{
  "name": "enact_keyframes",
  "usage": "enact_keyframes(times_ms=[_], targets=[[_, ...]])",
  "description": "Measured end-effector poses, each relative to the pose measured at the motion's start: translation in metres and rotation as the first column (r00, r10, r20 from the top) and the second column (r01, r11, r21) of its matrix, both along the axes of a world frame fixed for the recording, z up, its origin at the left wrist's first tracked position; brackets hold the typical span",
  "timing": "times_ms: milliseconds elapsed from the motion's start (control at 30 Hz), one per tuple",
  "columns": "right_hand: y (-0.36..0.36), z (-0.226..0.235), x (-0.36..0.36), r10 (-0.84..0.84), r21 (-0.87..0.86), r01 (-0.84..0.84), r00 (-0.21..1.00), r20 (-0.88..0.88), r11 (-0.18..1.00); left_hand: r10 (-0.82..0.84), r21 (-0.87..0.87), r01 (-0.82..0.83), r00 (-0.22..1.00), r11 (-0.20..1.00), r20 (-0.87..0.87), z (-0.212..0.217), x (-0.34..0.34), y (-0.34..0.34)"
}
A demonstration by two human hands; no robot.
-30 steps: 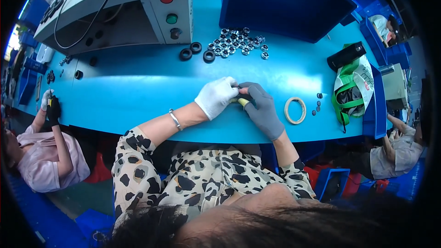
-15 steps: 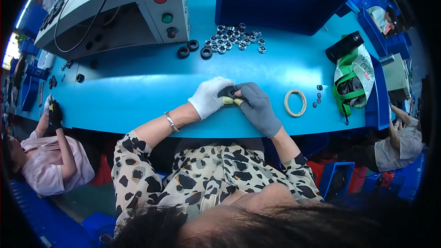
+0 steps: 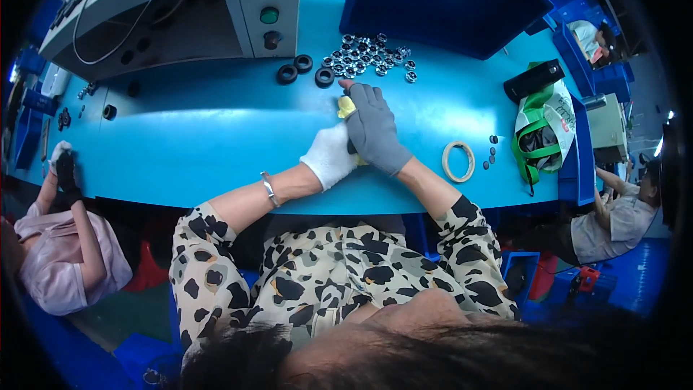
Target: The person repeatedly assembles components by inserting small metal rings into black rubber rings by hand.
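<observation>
My left hand (image 3: 328,157), in a white glove, is closed around a black rubber ring (image 3: 351,146); only a dark sliver of it shows, and the rest is hidden behind my right hand. My right hand (image 3: 372,128), in a grey glove with a yellow-covered thumb and a bare fingertip, crosses over the left one. Its fingers stretch out toward the far side, with nothing visible in them. Just beyond its fingertips lie a black ring (image 3: 325,76) and a heap of small shiny metal parts with dark centres (image 3: 364,55). Two more black rings (image 3: 287,74) sit left of these.
A grey machine (image 3: 249,7) with red and green buttons stands far left. A big blue bin (image 3: 440,7) is at the back. To the right are a tape roll (image 3: 458,162), several dark discs (image 3: 492,151), a green-white bag (image 3: 538,137) and a black cylinder (image 3: 534,79). Co-workers sit both sides.
My right hand has let go of the black ring, moved away from me and straightened its fingers toward the metal parts. My left hand keeps the ring, close to its former place.
</observation>
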State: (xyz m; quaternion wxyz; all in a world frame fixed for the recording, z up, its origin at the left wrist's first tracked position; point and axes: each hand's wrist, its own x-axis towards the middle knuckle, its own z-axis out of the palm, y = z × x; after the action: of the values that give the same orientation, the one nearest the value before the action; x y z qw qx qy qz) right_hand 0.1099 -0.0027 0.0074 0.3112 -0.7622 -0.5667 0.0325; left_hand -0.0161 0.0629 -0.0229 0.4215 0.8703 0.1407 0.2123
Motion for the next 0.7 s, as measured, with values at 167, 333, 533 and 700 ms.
enact_keyframes(times_ms=[167,333,533,700], targets=[[-0.005,0.011,-0.011,0.120,-0.184,-0.066,0.948,0.295,0.981,-0.138,-0.334,0.076,0.976,0.940,-0.166,0.022,-0.026,0.010],[-0.001,0.017,-0.017,0.265,-0.279,-0.175,0.906,0.330,0.944,-0.210,0.262,0.341,0.882,0.903,-0.422,0.078,-0.067,0.027],[-0.005,-0.016,-0.003,0.407,-0.212,-0.402,0.913,-0.023,0.891,-0.552,0.601,0.554,0.806,0.576,-0.213,0.088,0.008,0.049],[-0.002,-0.027,-0.005,0.353,-0.274,-0.321,0.932,0.078,0.907,-0.677,0.420,0.739,0.664,0.527,-0.318,0.061,0.035,0.058]])
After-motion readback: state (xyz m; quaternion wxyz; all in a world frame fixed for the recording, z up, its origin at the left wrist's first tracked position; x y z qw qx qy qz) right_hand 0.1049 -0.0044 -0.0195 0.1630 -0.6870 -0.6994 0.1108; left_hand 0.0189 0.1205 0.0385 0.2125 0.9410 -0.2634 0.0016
